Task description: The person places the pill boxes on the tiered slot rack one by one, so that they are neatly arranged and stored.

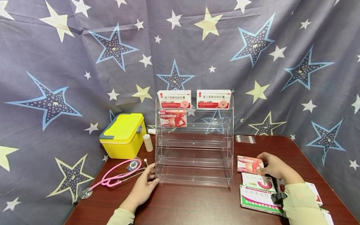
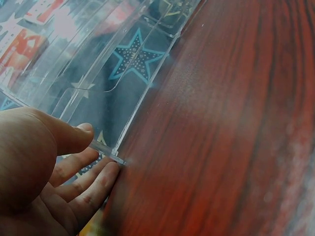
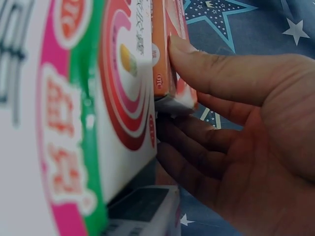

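Note:
A clear acrylic display rack (image 1: 194, 162) with several tiers stands on the table. My left hand (image 1: 142, 186) holds the rack's lower left side, thumb on one face of the edge (image 2: 106, 147) and fingers on the other. On the right, my right hand (image 1: 274, 167) grips the right end of a red medicine box (image 1: 249, 164), thumb on one face and fingers beneath in the right wrist view. Just in front lie a white box with red rings (image 1: 258, 182) and a green-and-magenta box (image 1: 260, 200). Two white-and-red boxes (image 1: 175, 99) fill the top tier, and another red box (image 1: 172, 118) sits below left.
Left of the rack are a yellow lidded case (image 1: 121, 137), a pale roll (image 1: 147, 143) and a pink stethoscope (image 1: 108, 179). Small packaged strips (image 1: 245, 139) lie at the back right. More boxes (image 1: 313, 193) lie beside my right forearm. A starry curtain (image 1: 180, 47) hangs behind the table.

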The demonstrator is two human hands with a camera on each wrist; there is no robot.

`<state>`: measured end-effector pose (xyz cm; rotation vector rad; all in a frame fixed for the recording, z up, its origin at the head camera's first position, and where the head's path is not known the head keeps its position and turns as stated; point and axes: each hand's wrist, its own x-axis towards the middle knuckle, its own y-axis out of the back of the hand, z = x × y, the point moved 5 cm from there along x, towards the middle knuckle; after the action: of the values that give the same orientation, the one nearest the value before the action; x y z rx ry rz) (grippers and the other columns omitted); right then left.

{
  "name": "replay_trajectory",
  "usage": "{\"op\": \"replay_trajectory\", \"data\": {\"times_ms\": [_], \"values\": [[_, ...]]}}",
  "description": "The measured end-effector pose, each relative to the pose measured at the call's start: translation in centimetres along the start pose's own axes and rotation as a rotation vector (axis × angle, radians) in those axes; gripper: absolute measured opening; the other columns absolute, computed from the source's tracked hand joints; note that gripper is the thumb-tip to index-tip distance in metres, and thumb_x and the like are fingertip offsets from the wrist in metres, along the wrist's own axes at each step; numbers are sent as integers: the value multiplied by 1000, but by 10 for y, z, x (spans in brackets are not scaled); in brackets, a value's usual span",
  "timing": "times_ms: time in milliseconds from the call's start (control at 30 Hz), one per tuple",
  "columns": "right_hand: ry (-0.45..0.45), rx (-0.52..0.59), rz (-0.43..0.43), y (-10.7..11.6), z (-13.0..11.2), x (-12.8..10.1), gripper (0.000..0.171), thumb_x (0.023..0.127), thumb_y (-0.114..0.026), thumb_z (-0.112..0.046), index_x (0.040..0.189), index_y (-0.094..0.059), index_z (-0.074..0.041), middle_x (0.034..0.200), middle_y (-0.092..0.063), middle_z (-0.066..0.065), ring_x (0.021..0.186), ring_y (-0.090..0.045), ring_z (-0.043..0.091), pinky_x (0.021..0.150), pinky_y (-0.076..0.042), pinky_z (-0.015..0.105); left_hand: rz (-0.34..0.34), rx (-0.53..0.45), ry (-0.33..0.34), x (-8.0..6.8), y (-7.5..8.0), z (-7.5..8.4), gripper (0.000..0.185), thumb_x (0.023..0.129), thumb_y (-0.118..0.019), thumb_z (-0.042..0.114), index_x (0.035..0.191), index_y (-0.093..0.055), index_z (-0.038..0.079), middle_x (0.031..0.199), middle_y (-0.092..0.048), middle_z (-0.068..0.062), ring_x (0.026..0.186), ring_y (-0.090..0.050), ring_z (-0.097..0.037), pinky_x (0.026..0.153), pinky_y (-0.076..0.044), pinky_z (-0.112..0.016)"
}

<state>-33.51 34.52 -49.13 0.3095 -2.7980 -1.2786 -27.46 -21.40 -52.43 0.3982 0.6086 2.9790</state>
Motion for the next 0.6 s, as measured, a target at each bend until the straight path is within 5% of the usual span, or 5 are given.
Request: {"op": "replay_trajectory", "data": {"times_ms": [600], "values": [[-16,-108,130,16,-1,-3,37,87,-79,-1,121,-68,11,95,-71,12,83,-62,23,71,-53,40,-3,-6,-8,0,0,1,65,96,-70,-8,153,-49,17,130,-63,-19,112,-67,-33,88,-59,-36]]}}
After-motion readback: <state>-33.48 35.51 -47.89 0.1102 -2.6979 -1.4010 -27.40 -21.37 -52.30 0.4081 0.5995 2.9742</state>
